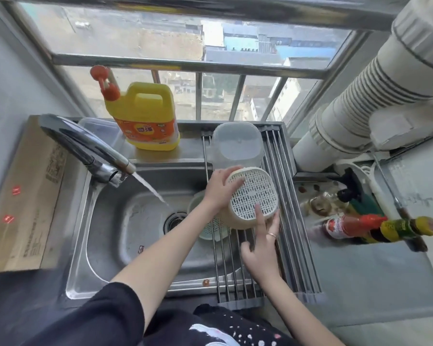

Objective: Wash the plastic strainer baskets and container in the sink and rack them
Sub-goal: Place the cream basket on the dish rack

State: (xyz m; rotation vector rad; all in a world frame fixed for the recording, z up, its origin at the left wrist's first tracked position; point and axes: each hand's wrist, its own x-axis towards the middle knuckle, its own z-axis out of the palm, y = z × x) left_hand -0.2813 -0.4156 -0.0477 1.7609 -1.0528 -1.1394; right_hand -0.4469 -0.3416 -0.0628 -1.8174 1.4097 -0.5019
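Sink rack (pixel 291 222): left hand (pixel 219 188) round strainer basket (pixel 254 196), right hand (pixel 260 250) straight-fingered on it.

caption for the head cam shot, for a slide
Left hand grips and right hand steadies a white strainer basket bottom-up over the sink rack, tap running

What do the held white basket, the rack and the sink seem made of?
White basket: matte moulded plastic, judging by its uniform slotted grid. Rack: glossy metal rods, probably stainless steel. Sink: brushed stainless steel, apparently; dull reflections.
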